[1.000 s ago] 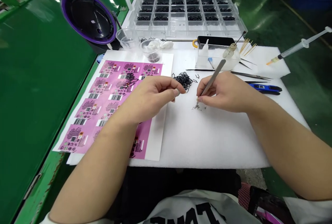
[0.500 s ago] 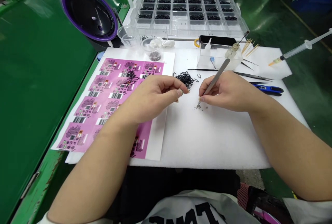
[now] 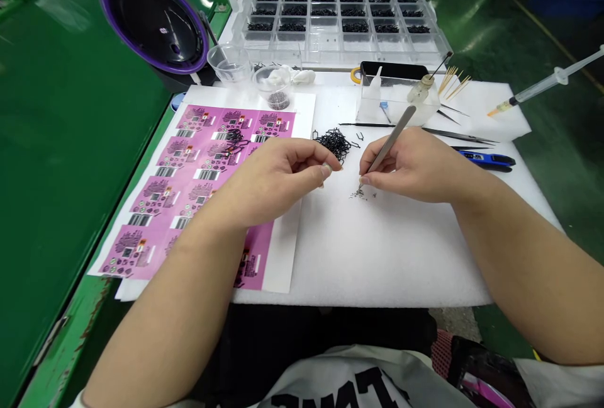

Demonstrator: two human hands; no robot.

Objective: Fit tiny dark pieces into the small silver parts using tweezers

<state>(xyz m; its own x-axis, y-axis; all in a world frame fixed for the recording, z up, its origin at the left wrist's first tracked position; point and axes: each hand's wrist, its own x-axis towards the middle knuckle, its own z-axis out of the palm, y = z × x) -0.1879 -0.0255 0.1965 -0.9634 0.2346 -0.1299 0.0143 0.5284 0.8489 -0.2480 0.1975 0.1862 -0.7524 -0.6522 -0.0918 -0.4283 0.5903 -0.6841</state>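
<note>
In my right hand a pair of metal tweezers is held like a pen. Its tips point down among a scatter of tiny metallic bits on the white foam sheet. My left hand hovers to the left with thumb and fingers drawn together. Whatever sits between those fingertips is hidden or too small to name. Just beyond the left fingertips lies a pile of small black U-shaped pieces. Beneath the left hand is a pink printed sheet, with more black pieces on it.
At the back stands a clear compartment box of black pieces. Plastic cups and a purple-rimmed black device are back left. A clear tray, more tweezers, a blue-handled tool and a syringe lie right.
The view has shifted slightly, so most things appear a little further left. Both hands keep nearly the same pose, and the tweezers' tips stay at the tiny bits.
</note>
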